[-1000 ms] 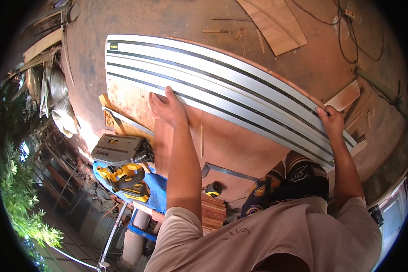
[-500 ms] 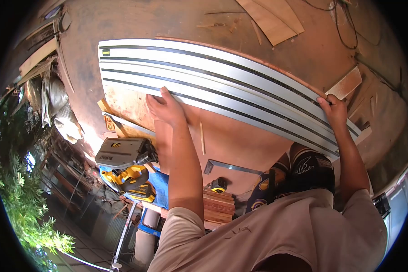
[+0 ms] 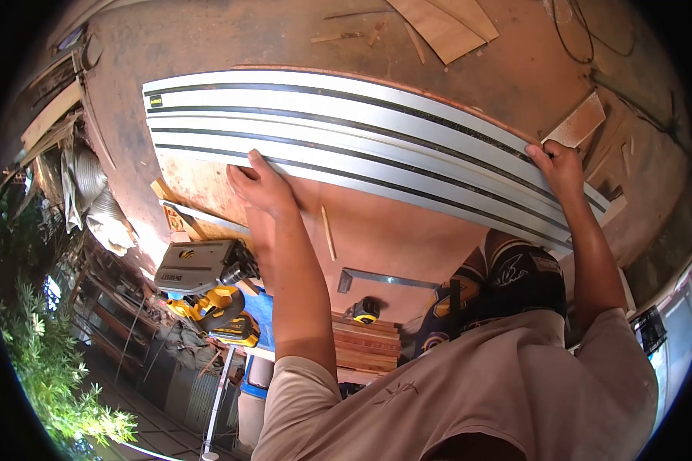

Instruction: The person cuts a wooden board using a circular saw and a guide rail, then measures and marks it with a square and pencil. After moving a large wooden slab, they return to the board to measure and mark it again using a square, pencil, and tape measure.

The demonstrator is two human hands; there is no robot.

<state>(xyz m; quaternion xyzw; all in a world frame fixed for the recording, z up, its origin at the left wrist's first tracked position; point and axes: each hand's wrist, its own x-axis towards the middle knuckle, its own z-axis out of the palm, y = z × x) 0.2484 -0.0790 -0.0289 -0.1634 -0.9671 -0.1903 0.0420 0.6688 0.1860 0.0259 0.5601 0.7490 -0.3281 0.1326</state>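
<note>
A long silver guide rail (image 3: 346,146) with black strips and a small yellow label lies across a reddish-brown wooden panel (image 3: 407,234). Fisheye distortion makes it look bowed. My left hand (image 3: 261,186) is closed on the rail's near edge left of its middle, thumb on top and fingers curled at the edge. Towards the right end, my right hand (image 3: 561,170) grips the rail with the thumb laid over its surface; the other fingers are partly hidden. A pencil (image 3: 328,232) rests on the panel close to my left forearm.
A yellow and grey cordless saw (image 3: 200,265) sits at the left of the work surface. Nearer me are a metal square (image 3: 392,278), a tape measure (image 3: 366,310) and stacked wood strips (image 3: 365,344). Offcut sheets (image 3: 450,31) lie on the floor beyond.
The view has shifted slightly, and the rail's left end appears further left and a little lower. Both hands keep their hold on the rail.
</note>
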